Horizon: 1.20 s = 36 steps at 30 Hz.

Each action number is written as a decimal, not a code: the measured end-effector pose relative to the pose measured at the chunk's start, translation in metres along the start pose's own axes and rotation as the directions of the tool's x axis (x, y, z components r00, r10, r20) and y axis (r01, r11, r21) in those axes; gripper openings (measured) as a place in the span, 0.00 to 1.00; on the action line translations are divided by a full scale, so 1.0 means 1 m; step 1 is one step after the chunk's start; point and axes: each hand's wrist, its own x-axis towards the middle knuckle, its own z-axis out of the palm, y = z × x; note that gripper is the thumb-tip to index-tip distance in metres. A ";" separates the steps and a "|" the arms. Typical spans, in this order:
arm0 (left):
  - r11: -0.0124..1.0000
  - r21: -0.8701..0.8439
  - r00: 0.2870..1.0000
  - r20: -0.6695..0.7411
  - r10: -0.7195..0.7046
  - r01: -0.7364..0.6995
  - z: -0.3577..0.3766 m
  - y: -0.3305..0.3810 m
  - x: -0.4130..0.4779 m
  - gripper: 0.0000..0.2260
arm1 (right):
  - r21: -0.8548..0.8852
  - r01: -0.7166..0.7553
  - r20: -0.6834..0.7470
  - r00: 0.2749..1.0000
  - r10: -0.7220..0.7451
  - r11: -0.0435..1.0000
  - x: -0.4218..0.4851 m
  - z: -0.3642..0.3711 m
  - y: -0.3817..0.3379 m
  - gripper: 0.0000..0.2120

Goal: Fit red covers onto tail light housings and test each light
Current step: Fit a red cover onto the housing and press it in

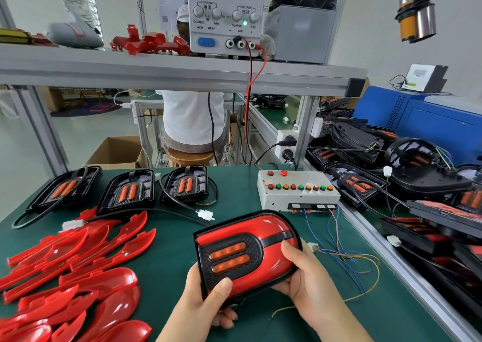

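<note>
two hands hold one tail light (246, 253) at lower centre of the frame, just above the tabletop (169, 276), red cover already seated on its housing. the left hand (206, 305) is closed round the near corner, thumb on the cover; the right hand (305, 276) is closed on the rounded end, thumb pressed at the black strip, likely to snap the cover home. its two orange bars seem to glow, so the test may be under way, with wires (347, 261) running right toward the test box (297, 190) at centre right. three bare housings (127, 190) wait in a row behind, loose covers (78, 276) heap at lower left, and their cables and plugs cross the space between.
</note>
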 end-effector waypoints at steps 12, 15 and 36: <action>0.998 -0.043 0.998 -0.013 0.054 -0.054 0.003 -0.002 0.000 0.15 | 0.034 0.014 -0.020 1.000 -0.013 0.999 -0.001 -0.002 -0.001 0.24; 0.977 -0.191 0.993 0.084 -0.079 0.094 0.005 0.004 -0.006 0.14 | 0.027 0.016 -0.032 0.999 -0.016 0.999 0.001 -0.002 -0.005 0.26; 0.793 0.597 0.993 -0.070 -0.097 0.120 -0.053 0.082 0.009 0.13 | -0.365 -0.152 -0.058 0.988 0.141 0.918 -0.003 -0.030 -0.037 0.09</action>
